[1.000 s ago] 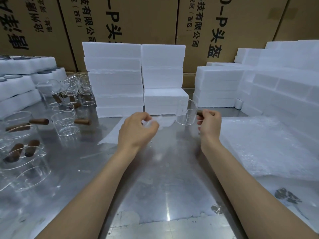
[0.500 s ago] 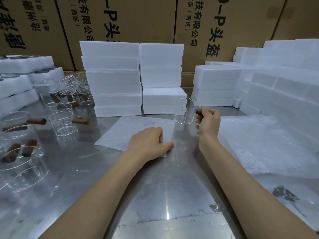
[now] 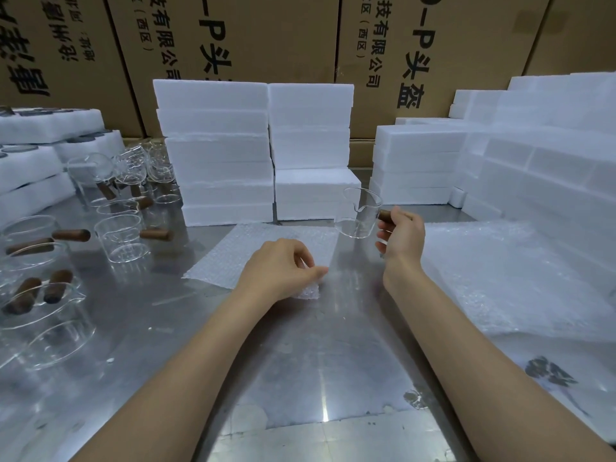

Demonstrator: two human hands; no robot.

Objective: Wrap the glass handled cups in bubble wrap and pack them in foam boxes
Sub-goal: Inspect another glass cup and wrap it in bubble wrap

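Held upright by its wooden handle in right hand [image 3: 401,235]: glass cup [image 3: 358,213], above bubble wrap sheet [image 3: 263,251]. Pinching sheet's near corner: left hand [image 3: 280,270]. Behind: foam boxes [image 3: 213,151]. Left: more cups [image 3: 120,238].

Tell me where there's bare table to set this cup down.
Bare steel table lies between the forearms, near side of the bubble wrap sheet. Left is crowded with glass cups; right is covered by a bubble wrap pile; foam boxes block the back.
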